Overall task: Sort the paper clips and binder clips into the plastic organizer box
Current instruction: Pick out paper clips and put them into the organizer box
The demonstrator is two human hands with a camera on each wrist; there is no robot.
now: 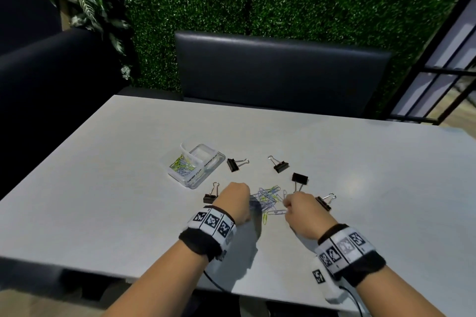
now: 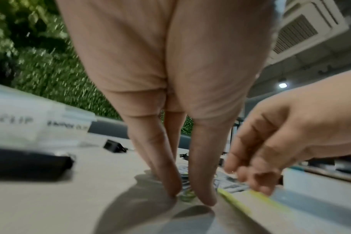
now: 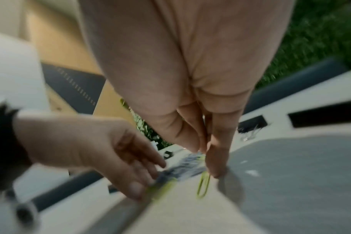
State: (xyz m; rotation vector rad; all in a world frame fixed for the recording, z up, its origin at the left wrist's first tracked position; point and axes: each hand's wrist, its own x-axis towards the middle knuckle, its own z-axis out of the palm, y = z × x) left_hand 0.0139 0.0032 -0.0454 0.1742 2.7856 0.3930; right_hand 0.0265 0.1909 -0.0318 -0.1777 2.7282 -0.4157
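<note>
Looking down from the head view, both hands work a loose heap of paper clips (image 1: 268,199) near the front middle of the white table (image 1: 103,188), with the plastic organizer box (image 1: 196,166) just beyond and to the left, its lid up and one compartment already holding coloured clips; it probably sits there so each pinch travels a short way. The left hand (image 1: 235,202) is at the heap's left edge and the right hand (image 1: 300,210) at its right, fingers bunched downward. Five black binder clips, one of them (image 1: 300,179) just past the heap, lie scattered around it with their wire handles pointing different ways, none in the box yet. From the left wrist, the left fingertips (image 2: 171,188) and thumb point straight down with a narrow gap, closing around a blurred yellow-green clip (image 2: 187,195) on the table; I cannot tell whether it is truly gripped. From the right wrist, the right fingers (image 3: 216,164) are drawn together against the thumb, touching the top end of a yellow-green paper clip (image 3: 203,186) whose long axis runs toward the camera; whether it is pinched or only touched is unclear.
</note>
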